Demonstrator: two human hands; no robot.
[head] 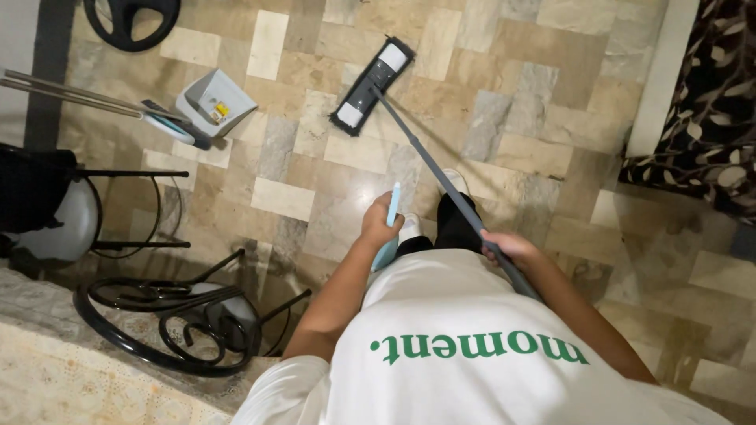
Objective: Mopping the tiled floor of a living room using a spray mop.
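My right hand (508, 246) grips the grey pole (441, 173) of a flat mop. The mop's dark head (372, 85), with a white pad, lies on the tiled floor (504, 118) ahead of my feet. My left hand (380, 226) is closed around a slim light-blue handle (391, 206) that points up and forward. What the lower end of this handle belongs to is hidden by my white shirt. My white shoes (409, 228) show between the two hands.
A grey dustpan (214, 102) with small litter and a long-handled brush (94, 102) lie at the upper left. Black metal chair frames (181, 315) stand at the left. A dark patterned rug (709, 110) lies at the right. A black round object (130, 20) sits at the top left.
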